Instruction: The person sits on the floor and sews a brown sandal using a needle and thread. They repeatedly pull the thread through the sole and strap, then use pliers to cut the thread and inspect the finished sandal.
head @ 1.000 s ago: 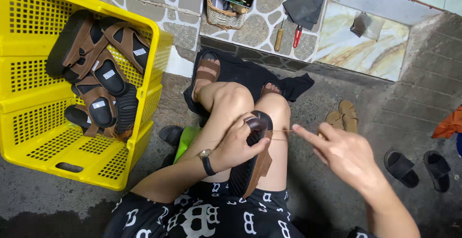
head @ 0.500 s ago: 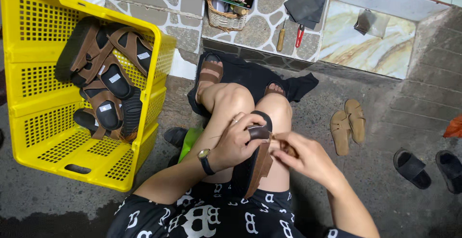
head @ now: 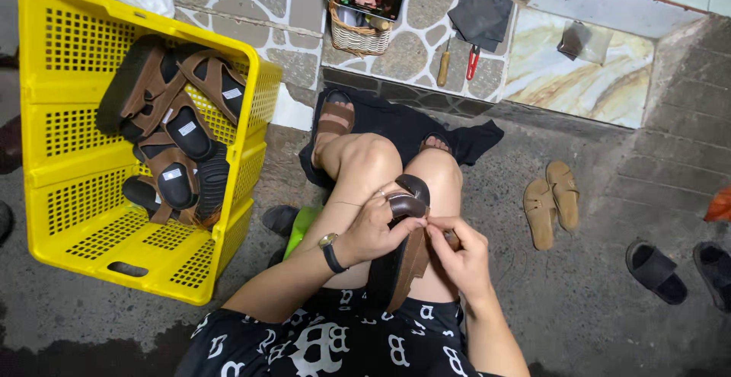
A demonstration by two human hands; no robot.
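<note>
A brown sandal with a black sole (head: 403,251) lies on my lap, between my knees. My left hand (head: 377,228), with a watch on the wrist, grips the sandal's upper strap. My right hand (head: 461,259) pinches the brown strap at the sandal's right side, fingers closed on it. A thin thread runs off to the left near my left forearm. Both hands touch the sandal and are close together.
A yellow plastic crate (head: 72,171) with several brown sandals stands at the left. A wicker basket (head: 358,38) holding a phone, a dark cloth and small tools sit by the stone wall. Tan sandals (head: 552,202) and black slippers (head: 681,270) lie on the floor at the right.
My right hand has come in from the right, where it was held out pulling a thread, and now pinches the sandal's strap. My left hand keeps its hold on the sandal.
</note>
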